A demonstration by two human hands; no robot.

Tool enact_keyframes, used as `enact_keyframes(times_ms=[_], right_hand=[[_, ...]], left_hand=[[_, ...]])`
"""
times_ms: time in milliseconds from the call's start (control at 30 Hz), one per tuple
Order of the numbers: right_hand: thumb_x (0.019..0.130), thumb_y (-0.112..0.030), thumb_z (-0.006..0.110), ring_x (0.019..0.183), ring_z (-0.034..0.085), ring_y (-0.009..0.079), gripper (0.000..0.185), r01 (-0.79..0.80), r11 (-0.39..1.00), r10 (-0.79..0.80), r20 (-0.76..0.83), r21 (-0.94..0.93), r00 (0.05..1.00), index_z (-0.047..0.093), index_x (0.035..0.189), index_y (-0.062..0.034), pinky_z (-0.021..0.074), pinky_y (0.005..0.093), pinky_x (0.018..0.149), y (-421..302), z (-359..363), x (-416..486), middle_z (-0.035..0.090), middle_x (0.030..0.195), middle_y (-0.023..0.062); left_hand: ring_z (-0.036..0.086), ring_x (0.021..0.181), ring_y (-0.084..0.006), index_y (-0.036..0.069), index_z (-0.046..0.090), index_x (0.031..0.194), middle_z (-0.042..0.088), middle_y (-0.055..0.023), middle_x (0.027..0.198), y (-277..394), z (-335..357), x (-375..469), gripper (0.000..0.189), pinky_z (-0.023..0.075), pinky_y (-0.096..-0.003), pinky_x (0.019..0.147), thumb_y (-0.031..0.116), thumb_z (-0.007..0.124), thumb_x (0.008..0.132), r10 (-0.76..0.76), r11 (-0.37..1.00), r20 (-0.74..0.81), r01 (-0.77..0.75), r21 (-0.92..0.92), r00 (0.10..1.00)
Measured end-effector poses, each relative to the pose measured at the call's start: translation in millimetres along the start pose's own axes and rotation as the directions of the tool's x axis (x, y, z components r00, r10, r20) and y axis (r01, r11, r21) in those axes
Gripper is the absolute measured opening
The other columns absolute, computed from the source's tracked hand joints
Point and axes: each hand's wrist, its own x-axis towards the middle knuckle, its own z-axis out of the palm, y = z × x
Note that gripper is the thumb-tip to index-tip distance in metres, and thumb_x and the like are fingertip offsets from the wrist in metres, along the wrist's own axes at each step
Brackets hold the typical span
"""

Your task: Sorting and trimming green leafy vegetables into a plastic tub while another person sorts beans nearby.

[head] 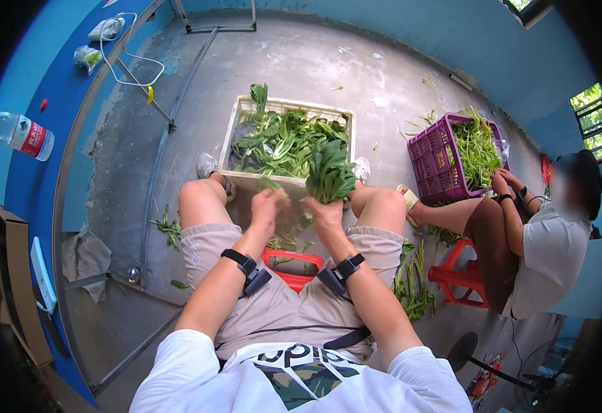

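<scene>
My right hand (327, 216) grips a bunch of dark leafy greens (330, 173) by its stem end, leaves upward. My left hand (268, 210) is blurred, fingers drawn together, with a smeared green leaf (269, 183) at the fingertips. Both hands are between my knees, just on the near side of a white plastic crate (275, 179). Loose leafy greens (285, 137) fill much of that crate, beside a dark plastic bag (242, 137) at its left. Below my hands, trimmed leaf and stem scraps (286, 241) lie on the floor.
A co-worker (548, 258) sits at the right, hands at a purple crate (430, 157) of green stems (471, 149). Red plastic stools (293, 281) are under us. More stems (414, 281) lie by my right leg. A blue table (48, 118) with a water bottle (22, 134) stands left.
</scene>
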Motion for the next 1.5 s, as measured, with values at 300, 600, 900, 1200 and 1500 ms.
enact_keyframes(times_ms=[300,600,900,1200,1500], right_hand=[[0.081,0.0,0.075,0.068,0.066,0.018,0.024,-0.182,0.949,0.175,0.053,0.258,0.983,0.063,0.101,0.0,0.0541,0.0302,0.062,-10,-13,5,0.067,0.085,0.0062],[0.082,-0.004,0.077,0.069,0.066,0.0152,0.019,-0.27,0.921,0.267,0.051,0.28,0.962,0.069,0.098,0.0007,0.0512,0.0293,0.061,-11,-15,3,0.071,0.086,0.0054],[0.081,-0.009,0.083,0.075,0.065,0.0129,0.029,-0.247,0.933,0.233,0.081,0.261,0.969,0.069,0.104,0.0012,0.0516,0.0288,0.067,-19,-9,-2,0.072,0.094,0.0047],[0.08,-0.011,0.084,0.076,0.064,0.0128,0.027,-0.24,0.953,0.239,0.029,0.185,0.971,0.07,0.1,0.0018,0.0506,0.0302,0.068,-5,-14,5,0.071,0.094,0.0043],[0.081,-0.009,0.082,0.074,0.064,0.0141,0.024,-0.212,0.942,0.213,0.028,0.26,0.977,0.07,0.099,0.0016,0.0504,0.03,0.067,-14,-13,4,0.072,0.091,0.005]], left_hand=[[0.067,0.078,-0.013,0.005,0.067,0.103,0.071,-0.0055,0.092,27,14,-23,0.012,0.0563,-0.0269,0.073,0.015,0.065,0.096,-0.025,0.985,0.316,-0.031,0.172,0.948],[0.068,0.08,-0.0107,0.003,0.07,0.108,0.073,-0.0041,0.094,24,21,-22,0.018,0.0557,-0.0272,0.075,0.016,0.071,0.095,-0.054,0.932,0.453,-0.117,0.342,0.89],[0.068,0.08,-0.0113,0.002,0.071,0.106,0.072,-0.0041,0.091,27,20,-25,0.017,0.0563,-0.0273,0.076,0.015,0.071,0.095,-0.009,0.976,0.449,-0.089,0.198,0.894],[0.068,0.076,-0.0119,0.002,0.069,0.101,0.07,-0.0045,0.088,28,27,-30,0.018,0.0563,-0.0267,0.072,0.02,0.07,0.098,-0.087,0.936,0.476,-0.092,0.339,0.875],[0.062,0.07,-0.0067,0.009,0.07,0.1,0.066,0.0026,0.083,30,28,-30,0.023,0.0502,-0.0224,0.065,0.031,0.064,0.101,-0.043,0.95,0.356,-0.072,0.303,0.933]])
